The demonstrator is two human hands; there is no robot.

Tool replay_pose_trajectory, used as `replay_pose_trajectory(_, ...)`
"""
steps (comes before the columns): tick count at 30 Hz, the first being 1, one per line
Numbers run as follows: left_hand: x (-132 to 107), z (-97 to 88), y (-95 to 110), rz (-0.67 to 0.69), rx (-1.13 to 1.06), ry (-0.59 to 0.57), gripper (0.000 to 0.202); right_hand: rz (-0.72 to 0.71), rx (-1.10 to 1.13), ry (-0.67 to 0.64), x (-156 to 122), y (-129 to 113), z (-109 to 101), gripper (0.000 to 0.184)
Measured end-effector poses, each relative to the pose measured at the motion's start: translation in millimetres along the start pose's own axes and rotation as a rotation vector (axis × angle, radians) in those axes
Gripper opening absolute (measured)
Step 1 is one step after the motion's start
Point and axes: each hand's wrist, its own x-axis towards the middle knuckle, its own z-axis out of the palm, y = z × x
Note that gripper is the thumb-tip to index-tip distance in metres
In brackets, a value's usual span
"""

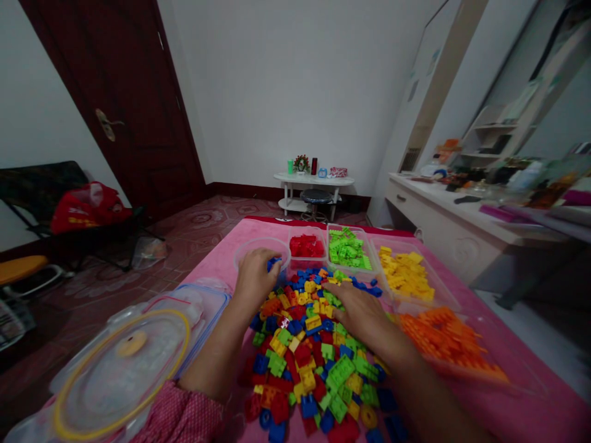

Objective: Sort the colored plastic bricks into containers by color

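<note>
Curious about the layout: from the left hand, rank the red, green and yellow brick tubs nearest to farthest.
From the left hand:
1. Red brick tub, just to its right.
2. Green brick tub, middle of the row.
3. Yellow brick tub, far right.

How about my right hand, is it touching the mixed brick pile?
Touching. The head view shows the right hand lying flat on the mixed brick pile.

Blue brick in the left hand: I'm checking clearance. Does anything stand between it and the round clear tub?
Nothing visible: the left hand holds the blue brick right at the rim of the round clear tub.
</note>
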Motion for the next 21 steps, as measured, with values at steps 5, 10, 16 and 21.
replay_pose_trajectory(5,-9.2,14.4,26.1,0.17,-0.164,-0.046,0.021,-0.004,0.033,0.015,3.1,2.5,1.6,0.041)
replay_pose_trajectory(10,-20.7,31.2,45.2,0.304,-0.221,-0.245,0.02,0.017,0.099,-0.04,6.8,17.2,-9.8,0.025)
replay_pose_trajectory(16,-30.6,37.9,51.9,0.362,-0.267,-0.389,0.024,-0.002,0.147,-0.111,4.1,24.4,-24.9,0.027)
replay_pose_trajectory(21,-32.9,38.2,54.6,0.266,-0.46,-0.47,0.034,-0.084,0.305,-0.014,4.6,21.1,-29.6,0.013)
